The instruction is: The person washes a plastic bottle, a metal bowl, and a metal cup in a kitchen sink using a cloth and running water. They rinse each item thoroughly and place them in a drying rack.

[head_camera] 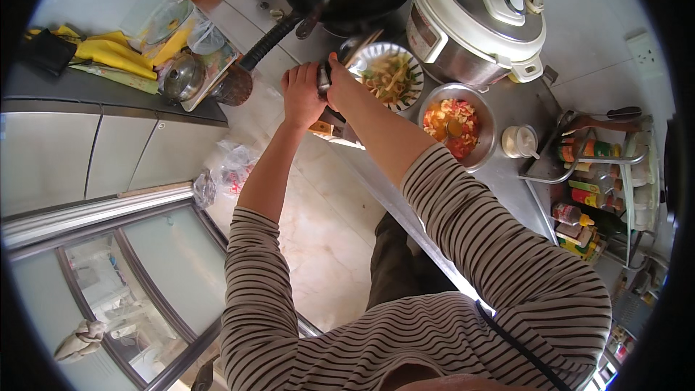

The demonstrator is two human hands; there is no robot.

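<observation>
My left hand [303, 93] and my right hand [341, 86] meet at the counter's front edge. Both close around a small dark object with a shiny metal part [323, 80]; most of it is hidden by the fingers, so its kind is unclear. Just beyond my right hand lies a plate with a striped rim [417, 86], holding stir-fried strips with greens [391, 79]. Wooden chopsticks [365, 48] lean over the plate's left side. Nearer my right forearm stands a steel bowl [488, 136] of tomato and egg [459, 111].
A black wok [358, 2] sits at the back, its ribbed handle [271, 41] jutting left. An electric pressure cooker [461, 60] stands right of it. A seasoning jar [518, 142] and a bottle rack [608, 160] are on the right. Plastic bags [225, 171] lie at left.
</observation>
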